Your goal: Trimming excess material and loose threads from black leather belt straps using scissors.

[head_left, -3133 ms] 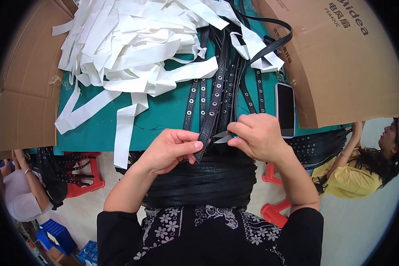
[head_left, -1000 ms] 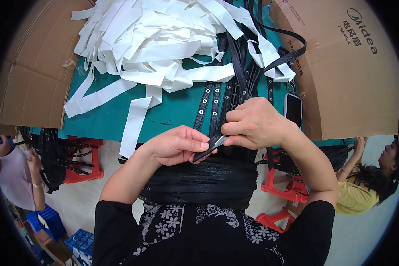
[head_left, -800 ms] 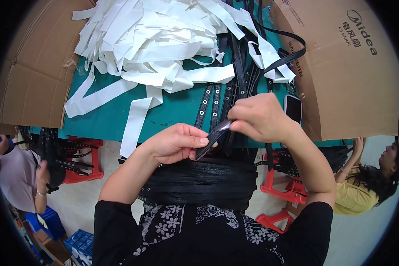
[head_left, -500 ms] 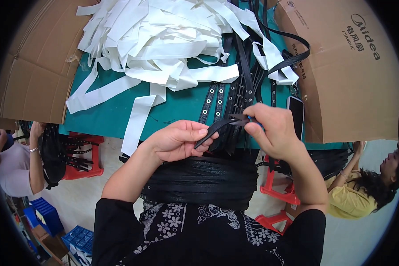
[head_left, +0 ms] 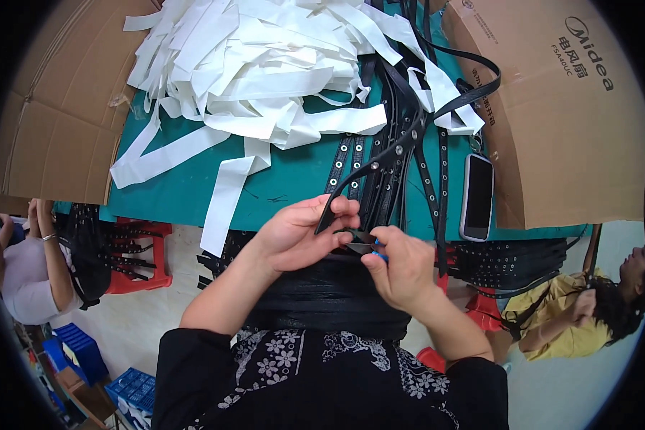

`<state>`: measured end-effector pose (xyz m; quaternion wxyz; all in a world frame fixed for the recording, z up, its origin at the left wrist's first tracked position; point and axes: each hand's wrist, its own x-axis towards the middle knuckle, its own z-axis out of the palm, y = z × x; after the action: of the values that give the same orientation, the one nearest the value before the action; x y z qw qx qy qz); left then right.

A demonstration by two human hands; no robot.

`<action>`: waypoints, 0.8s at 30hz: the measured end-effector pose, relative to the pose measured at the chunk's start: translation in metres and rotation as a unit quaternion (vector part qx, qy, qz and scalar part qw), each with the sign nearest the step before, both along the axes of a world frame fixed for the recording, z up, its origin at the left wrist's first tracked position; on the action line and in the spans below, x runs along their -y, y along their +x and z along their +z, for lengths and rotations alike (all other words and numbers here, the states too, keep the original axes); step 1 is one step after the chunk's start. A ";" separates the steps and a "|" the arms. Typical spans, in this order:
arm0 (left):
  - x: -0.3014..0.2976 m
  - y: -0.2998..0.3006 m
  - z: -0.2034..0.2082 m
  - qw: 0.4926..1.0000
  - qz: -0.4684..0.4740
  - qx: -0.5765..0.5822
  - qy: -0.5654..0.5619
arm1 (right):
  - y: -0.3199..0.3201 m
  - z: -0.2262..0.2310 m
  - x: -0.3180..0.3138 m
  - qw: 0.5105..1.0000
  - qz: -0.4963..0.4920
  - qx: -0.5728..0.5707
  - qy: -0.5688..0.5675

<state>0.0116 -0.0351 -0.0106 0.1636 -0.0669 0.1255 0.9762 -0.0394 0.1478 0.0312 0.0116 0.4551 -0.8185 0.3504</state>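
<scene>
A black strap point(head_left: 393, 153) with metal eyelets arcs from the pile on the table into my left hand point(head_left: 301, 233), whose curled fingers hold its end. My right hand point(head_left: 406, 272) grips small snips point(head_left: 362, 244) with dark blades and a bit of blue at the handle. The blades point left, close to my left fingertips; whether they touch anything is hard to see. Under both hands, a thick bundle of black straps point(head_left: 315, 297) lies across my lap. More eyelet straps point(head_left: 390, 186) hang over the table's near edge.
White fabric strips point(head_left: 265, 79) are heaped on the green table point(head_left: 186, 183). Cardboard box panels flank it, left point(head_left: 68, 115) and right point(head_left: 552, 143). A phone point(head_left: 477, 197) lies near the right edge. A person in yellow point(head_left: 559, 322) and another in a pale top point(head_left: 32, 279) sit either side.
My right hand with the snips has moved down and left, uncovering the phone. The strap at my left hand now arcs up to the pile, its eyelets showing. The person in yellow has shifted.
</scene>
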 end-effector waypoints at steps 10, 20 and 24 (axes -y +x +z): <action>-0.032 -0.001 -0.007 0.988 0.064 -0.068 0.121 | 0.021 -0.015 0.016 0.996 -0.081 0.008 -0.032; -0.036 -0.002 0.000 0.993 0.082 -0.028 0.081 | 0.020 -0.015 0.024 0.995 -0.090 0.032 -0.015; -0.037 -0.003 0.002 0.992 0.092 -0.008 0.083 | 0.018 -0.016 0.025 0.995 -0.097 0.034 -0.016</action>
<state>0.0084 0.0016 -0.0091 0.0775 -0.0567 0.0387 0.9946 -0.0209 0.1225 0.0151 0.0250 0.3614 -0.8532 0.3753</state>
